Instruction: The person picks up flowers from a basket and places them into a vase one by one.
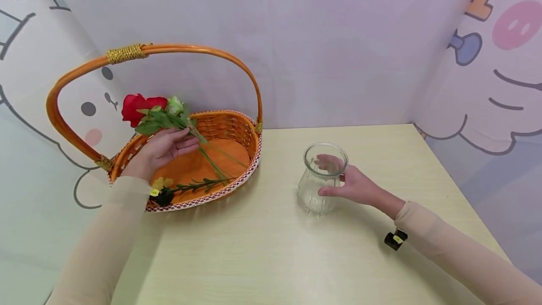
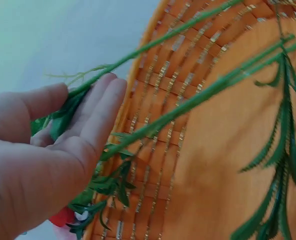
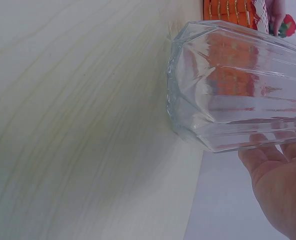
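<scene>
Red roses (image 1: 134, 109) show beyond the left hand (image 1: 169, 148) over the wicker basket (image 1: 226, 125); right of it, the right hand (image 1: 353, 187) clasps a glass vase (image 1: 310, 191). Left wrist: thumb and fingers pinch a green stem (image 2: 153, 44). Right wrist: fingers curl against the vase.

L grip (image 1: 169, 147) holds red & pale-green flwrs (image 1: 134, 108) just below their heads, over L side of orange wicker bskt (image 1: 224, 126); yellow flwr (image 1: 162, 183) & leafy sprig (image 1: 205, 184) lie inside along front. R grip (image 1: 353, 186) round clear glass vase (image 1: 312, 193), upright, R of bskt. Pale bench (image 1: 271, 258) under both.
</scene>
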`<state>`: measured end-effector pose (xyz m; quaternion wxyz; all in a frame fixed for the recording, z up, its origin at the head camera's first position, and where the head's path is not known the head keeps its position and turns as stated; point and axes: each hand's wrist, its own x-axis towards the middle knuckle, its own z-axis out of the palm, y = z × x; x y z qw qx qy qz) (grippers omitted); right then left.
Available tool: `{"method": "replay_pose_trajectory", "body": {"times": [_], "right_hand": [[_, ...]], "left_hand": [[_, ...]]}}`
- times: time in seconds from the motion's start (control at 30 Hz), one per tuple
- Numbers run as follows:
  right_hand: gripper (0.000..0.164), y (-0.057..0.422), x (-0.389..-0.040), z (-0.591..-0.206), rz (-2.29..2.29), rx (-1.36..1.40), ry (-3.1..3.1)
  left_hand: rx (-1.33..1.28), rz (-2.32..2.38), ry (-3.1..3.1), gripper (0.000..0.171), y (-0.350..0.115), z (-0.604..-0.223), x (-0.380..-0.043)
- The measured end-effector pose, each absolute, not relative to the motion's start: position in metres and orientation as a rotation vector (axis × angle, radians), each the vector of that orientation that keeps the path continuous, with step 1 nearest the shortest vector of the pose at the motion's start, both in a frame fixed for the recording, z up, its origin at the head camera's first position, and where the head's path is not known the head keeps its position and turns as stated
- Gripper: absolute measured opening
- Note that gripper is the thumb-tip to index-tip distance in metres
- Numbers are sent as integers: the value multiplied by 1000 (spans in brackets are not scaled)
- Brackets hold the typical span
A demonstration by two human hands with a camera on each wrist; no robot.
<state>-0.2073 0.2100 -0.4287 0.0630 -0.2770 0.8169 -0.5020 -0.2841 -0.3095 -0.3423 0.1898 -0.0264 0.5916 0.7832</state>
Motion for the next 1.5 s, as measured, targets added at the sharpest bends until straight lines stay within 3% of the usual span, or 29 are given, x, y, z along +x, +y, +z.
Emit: {"method": "replay_pose_trajectory", "body": {"times": [0.2,0.4,0.67,1.0,1.5], "right_hand": [[86,210,-208,-429,-1531,-846,2466],[84,209,-210,-429,-1522,-869,2452],[87,207,-210,-420,-1448,-818,2431],[88,209,-207,-419,-1429,-776,2445],[88,211,-208,-420,-1462,-782,2439]], "left_hand": [[-26,2336,1570,31,-310,-330,-281],[81,2375,1466,19,-313,-331,-277],[268,2354,1308,32,-318,-328,-277],[119,2258,1344,28,-318,-311,-275],[116,2329,1295,26,-322,-297,-275]]}}
